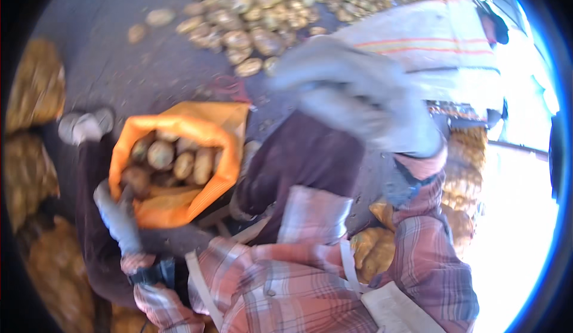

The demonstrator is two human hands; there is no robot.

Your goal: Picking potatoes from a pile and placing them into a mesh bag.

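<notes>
An orange mesh bag (233, 162) stands upright before me, its rolled rim spread into a wide mouth. Several potatoes (183, 165) lie inside it. My left hand (117, 218), in a grey glove, grips the near left part of the rim, with the thumb on the inner side. My right hand (344, 91), gloved too, is raised to the right of the bag over my dark trouser leg. Motion blurs its fingers, so whether it holds anything cannot be made out.
A heap of loose potatoes (255, 15) covers the floor (103, 55) beyond the bag. Filled potato sacks (33, 82) line the left side. More filled sacks (463, 176) are stacked at the right. A large white woven sack (429, 33) with orange stripes lies at the upper right.
</notes>
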